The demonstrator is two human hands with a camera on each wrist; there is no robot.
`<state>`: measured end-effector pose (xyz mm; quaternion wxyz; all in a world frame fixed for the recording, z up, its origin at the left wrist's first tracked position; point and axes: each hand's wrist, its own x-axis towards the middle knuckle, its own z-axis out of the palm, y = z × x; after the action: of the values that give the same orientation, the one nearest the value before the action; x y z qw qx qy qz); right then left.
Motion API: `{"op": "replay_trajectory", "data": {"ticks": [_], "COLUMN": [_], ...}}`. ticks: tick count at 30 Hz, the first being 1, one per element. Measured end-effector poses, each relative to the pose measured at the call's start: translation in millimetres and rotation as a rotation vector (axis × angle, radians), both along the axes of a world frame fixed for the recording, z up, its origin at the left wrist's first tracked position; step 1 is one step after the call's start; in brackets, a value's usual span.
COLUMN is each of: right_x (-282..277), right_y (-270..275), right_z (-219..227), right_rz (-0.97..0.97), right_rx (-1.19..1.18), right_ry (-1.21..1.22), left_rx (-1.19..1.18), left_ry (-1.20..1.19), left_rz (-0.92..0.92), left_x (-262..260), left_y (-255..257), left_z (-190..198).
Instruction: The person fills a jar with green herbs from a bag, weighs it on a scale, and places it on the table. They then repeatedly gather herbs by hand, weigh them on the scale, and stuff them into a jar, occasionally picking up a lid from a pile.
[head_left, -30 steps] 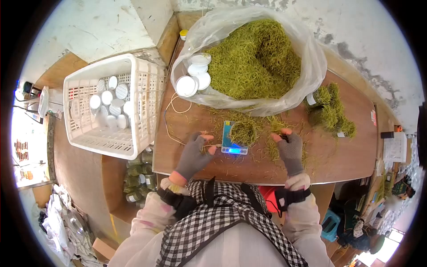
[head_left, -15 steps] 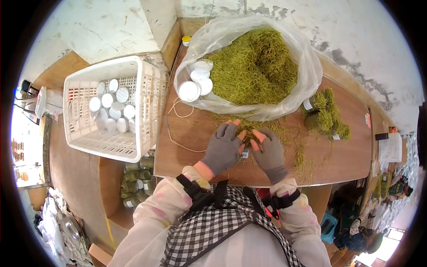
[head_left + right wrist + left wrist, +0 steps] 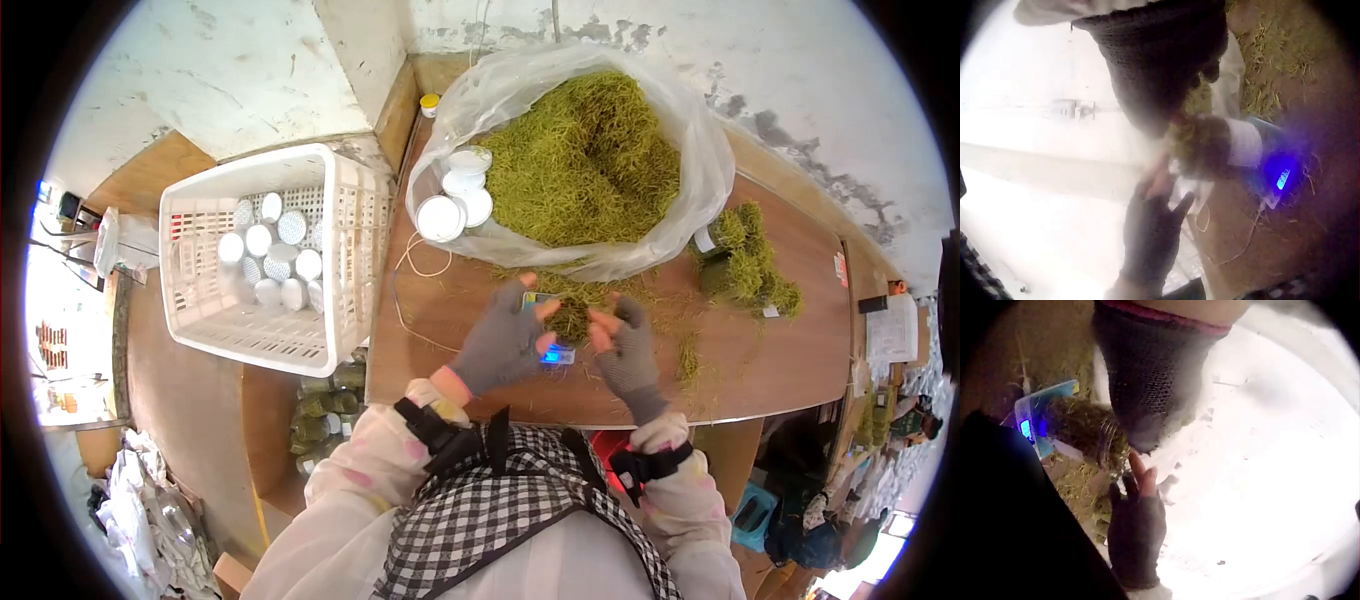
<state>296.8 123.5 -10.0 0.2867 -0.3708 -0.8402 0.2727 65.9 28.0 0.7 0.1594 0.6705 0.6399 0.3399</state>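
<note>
A clear jar [image 3: 1207, 147] packed with dried green strands [image 3: 568, 322] stands on a small blue digital scale [image 3: 1054, 392] with a lit blue display [image 3: 558, 355]. My gloved left hand [image 3: 505, 340] is at the jar's left side, fingers extended and bare fingertips close to its mouth. From the other side my gloved right hand [image 3: 628, 355] reaches in, its bare fingertips near the rim, fingers loosely bent. In the left wrist view the right hand [image 3: 1138, 537] points its fingers toward the jar's mouth. A pale label [image 3: 1245, 144] shows on the jar's side.
Behind the scale sits a large plastic bag [image 3: 705, 150] of the same strands, with several white lids [image 3: 440, 218] inside its left edge. Several filled jars [image 3: 745, 260] lie at the right. A white basket [image 3: 345, 270] of lidded jars stands left. Loose strands litter the table [image 3: 770, 350].
Both hands were apart beside the scale, then came together over the jar, covering it. Now they have parted slightly, showing the strands and display between them.
</note>
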Motion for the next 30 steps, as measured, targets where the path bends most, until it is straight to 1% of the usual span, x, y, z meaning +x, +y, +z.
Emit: {"op": "replay_trajectory", "data": {"ticks": [1, 2, 3, 4, 6, 7, 10, 11, 12, 13, 15, 16, 18, 19, 20, 21, 22, 23, 24, 25, 26, 27, 28, 29, 30], "right_x": [7, 16, 24, 34, 55, 65, 93, 101, 108, 115, 121, 123, 121, 119, 107, 94, 82, 69, 55, 38, 21, 8, 2, -3, -6], "right_y": [-1, -2, -1, 1, -2, -6, -23, -30, -35, -40, -47, -49, -53, -55, -55, -54, -53, -51, -49, -46, -43, -41, -41, -41, -41], "right_z": [4, 9, 11, 7, -2, -4, -8, -9, -10, -10, -9, -12, -18, -20, -16, -13, -14, -15, -18, -21, -25, -30, -36, -44, -47], "right_rz": [-0.002, -0.081, -0.162, -0.168, -0.279, -0.29, -0.335, -0.329, -0.323, -0.333, -0.343, -0.35, -0.23, -0.234, -0.165, -0.094, -0.092, 0.06, 0.213, 0.218, 0.301, 0.386, 0.388, 0.409, 0.43], "right_rx": [-0.013, -0.09, -0.159, -0.161, -0.249, -0.25, -0.291, -0.325, -0.36, -0.365, -0.625, -0.629, -0.585, -0.589, -0.556, -0.52, -0.524, -0.409, -0.288, -0.289, -0.335, -0.378, -0.38, -0.318, -0.255], "right_ry": [0.0, 0.034, 0.069, 0.068, 0.057, 0.054, -0.006, -0.05, -0.096, -0.108, -0.2, -0.205, -0.223, -0.222, -0.331, -0.438, -0.434, -0.546, -0.652, -0.642, -0.731, -0.819, -0.811, -0.809, -0.809], "left_rx": [0.074, 0.061, 0.021, -0.016, -0.171, -0.111, -0.109, -0.106, -0.182, -0.19, -0.386, -0.357, -0.359, -0.357, -0.359, -0.315, -0.273, -0.277, -0.194, -0.111, -0.114, -0.076, -0.037, -0.04, -0.021], "left_ry": [-0.083, -0.085, -0.063, -0.04, 0.083, 0.109, 0.268, 0.316, 0.334, 0.323, 0.356, 0.358, 0.388, 0.421, 0.423, 0.378, 0.333, 0.34, 0.192, 0.046, 0.056, 0.007, -0.043, -0.036, -0.111], "left_rz": [-0.007, -0.01, 0.122, 0.253, 0.447, 0.478, 0.469, 0.455, 0.476, 0.465, 0.455, 0.454, 0.415, 0.384, 0.381, 0.355, 0.329, 0.331, 0.308, 0.283, 0.284, 0.3, 0.314, 0.314, 0.321], "left_x": [-10, -23, -42, -60, -92, -110, -149, -155, -154, -155, -162, -161, -158, -157, -155, -154, -153, -150, -146, -143, -140, -138, -135, -132, -129], "left_y": [-4, -5, -1, 4, 16, 24, 45, 51, 58, 65, 76, 77, 77, 76, 74, 72, 68, 63, 57, 51, 45, 38, 31, 22, 12], "left_z": [3, -3, -13, -19, -23, -43, -70, -77, -72, -77, -84, -88, -87, -86, -84, -82, -80, -75, -70, -64, -62, -60, -58, -56, -54]}}
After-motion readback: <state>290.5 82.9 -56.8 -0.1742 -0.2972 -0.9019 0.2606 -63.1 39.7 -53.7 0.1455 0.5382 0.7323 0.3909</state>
